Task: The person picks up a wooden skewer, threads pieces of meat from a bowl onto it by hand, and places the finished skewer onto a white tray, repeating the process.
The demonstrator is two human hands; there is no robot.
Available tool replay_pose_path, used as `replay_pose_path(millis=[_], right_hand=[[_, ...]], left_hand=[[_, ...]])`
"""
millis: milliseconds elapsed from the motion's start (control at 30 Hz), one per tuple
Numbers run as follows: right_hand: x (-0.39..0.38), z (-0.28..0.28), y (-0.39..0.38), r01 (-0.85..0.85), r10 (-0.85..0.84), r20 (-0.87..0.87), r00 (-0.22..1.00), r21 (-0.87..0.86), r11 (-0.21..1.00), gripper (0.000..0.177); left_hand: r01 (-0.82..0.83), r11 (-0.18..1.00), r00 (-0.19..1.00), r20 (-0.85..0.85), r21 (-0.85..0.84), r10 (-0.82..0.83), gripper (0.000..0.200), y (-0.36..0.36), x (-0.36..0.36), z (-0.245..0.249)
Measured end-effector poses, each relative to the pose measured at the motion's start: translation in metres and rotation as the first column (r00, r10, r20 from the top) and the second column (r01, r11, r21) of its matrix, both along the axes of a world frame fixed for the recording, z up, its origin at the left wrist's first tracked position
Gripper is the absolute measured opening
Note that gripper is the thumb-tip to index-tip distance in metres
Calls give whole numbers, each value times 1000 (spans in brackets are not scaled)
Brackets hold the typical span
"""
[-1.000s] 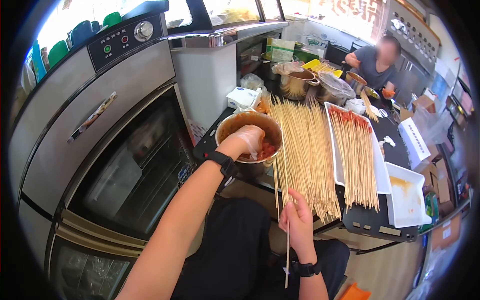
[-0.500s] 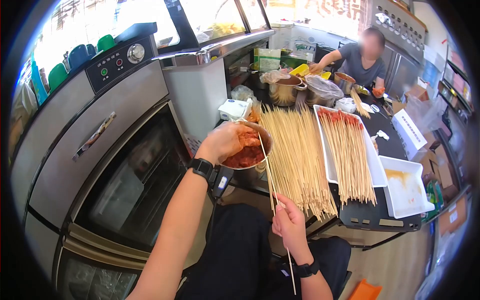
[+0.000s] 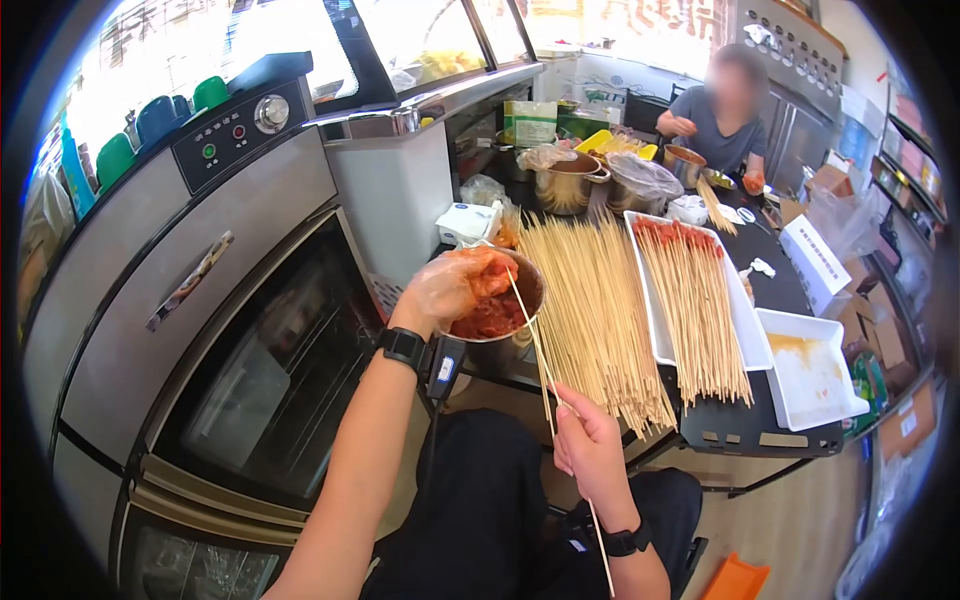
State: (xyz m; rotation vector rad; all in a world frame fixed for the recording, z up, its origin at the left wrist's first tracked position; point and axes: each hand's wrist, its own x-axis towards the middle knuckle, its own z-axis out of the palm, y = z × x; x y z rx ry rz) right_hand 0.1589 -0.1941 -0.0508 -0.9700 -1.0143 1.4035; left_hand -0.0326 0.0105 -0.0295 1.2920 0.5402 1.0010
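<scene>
- Far left: green cups point(image 3: 115, 160) and a blue cup point(image 3: 158, 115) atop a grey sterilizing cabinet point(image 3: 270, 175); round knob point(image 3: 271, 112) on its panel, dark glass door point(image 3: 270, 330) below.
- Left hand point(image 3: 450, 287): thin clear glove, red smears, above the steel pot; fingers curled together around red meat, individual fingertips hard to make out. Black watch point(image 3: 403, 347) on wrist.
- Steel pot point(image 3: 541, 288): on the near left part of the table, more red meat point(image 3: 490, 322) inside.
- White tissue pack point(image 3: 468, 222): just behind the pot.
- Wooden skewer point(image 3: 600, 540): slants from the left hand's fingers down past the lap; upper tip at the meat there, can't tell whether pierced.
- Right hand point(image 3: 588, 435): bare, thumb and index pinching the skewer partway along, other fingers folded in; dark wristband point(image 3: 625, 541).
- Bare skewers point(image 3: 595, 310): big spread pile on the black table point(image 3: 752, 428), right of the pot.
- White tray point(image 3: 762, 347): loaded skewers point(image 3: 700, 310), red meat at far ends.
- Co-worker point(image 3: 715, 120): seated across, grey top.
- Second white tray point(image 3: 845, 395): yellowish liquid inside, near table's right edge.
</scene>
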Motion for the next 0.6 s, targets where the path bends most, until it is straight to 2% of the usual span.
replay_pose_path(millis=[33, 100, 233, 333, 367, 400, 433, 467, 500, 533, 567, 600], right_hand=[[-1, 0, 0, 9, -9, 3, 1000, -14, 1000, 32], [-2, -1, -1, 17, -17, 10, 1000, -30, 999, 32], [-4, -4, 2, 29, -28, 43, 999, -17, 999, 32], [-4, -4, 2, 28, -27, 87, 996, -12, 1000, 32], [-5, -4, 3, 25, -24, 115, 993, -12, 1000, 32], [-5, -4, 2, 24, -22, 117, 993, -13, 1000, 32], [-4, -5, 3, 25, -24, 138, 990, 1, 1000, 32], [-4, -5, 3, 25, -27, 161, 987, 15, 1000, 31], [-4, -4, 2, 24, -26, 165, 986, 15, 1000, 31], [-4, -4, 1, 21, -22, 157, 987, 10, 1000, 31], [-4, -3, 0, 20, -20, 149, 989, 5, 1000, 31], [-4, -4, 1, 22, -23, 155, 988, 7, 1000, 31]], left_hand=[[-3, 1000, 1000, 3, 0, 3, 26, -2, 1, 2], [-9, 969, 982, 182, -247, 55, 21, -6, 6, 6], [24, 974, 987, 163, -223, 13, 19, -6, 3, 6], [43, 954, 981, 192, -295, 16, 22, -1, 1, 0], [-22, 997, 999, -47, 74, 26, 21, 3, -2, -3], [4, 899, 957, -263, 438, 123, 21, 6, -4, -8], [1, 899, 958, -260, 437, 125, 21, 4, -4, -4], [36, 754, 847, -421, 656, 325, 19, 1, -4, 0], [137, 567, 682, -493, 812, 541, 17, -1, -3, 3], [132, 567, 684, -488, 813, 542, 17, 0, -2, 0], [-69, 932, 959, -234, 355, 160, 15, 2, -1, -3], [80, 967, 961, 276, -243, -11, 13, 4, 2, -5]])
